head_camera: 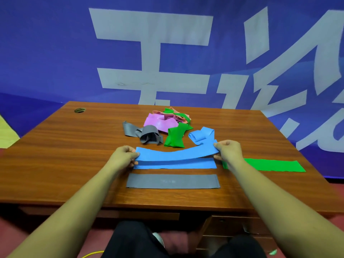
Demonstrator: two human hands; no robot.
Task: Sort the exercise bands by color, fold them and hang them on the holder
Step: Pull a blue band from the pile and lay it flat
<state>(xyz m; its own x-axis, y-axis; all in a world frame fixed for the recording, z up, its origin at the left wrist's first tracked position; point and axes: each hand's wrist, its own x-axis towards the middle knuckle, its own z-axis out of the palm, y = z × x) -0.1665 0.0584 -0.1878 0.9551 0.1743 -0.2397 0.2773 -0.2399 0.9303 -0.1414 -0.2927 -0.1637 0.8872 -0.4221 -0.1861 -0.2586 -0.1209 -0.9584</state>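
Blue band (176,153) pinched — banner (55,53), white characters (154,28) cropped.

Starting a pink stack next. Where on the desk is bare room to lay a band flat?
Widest bare patch: left on the desk, between the cable hole and the left hand. Narrower strip along the front edge, below the flat grey band. Crowded: the tangled pile at back centre, the held blue band mid-desk, the flat green band on the right.

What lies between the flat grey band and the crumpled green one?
In the head view, the flat blue band and the held blue band.
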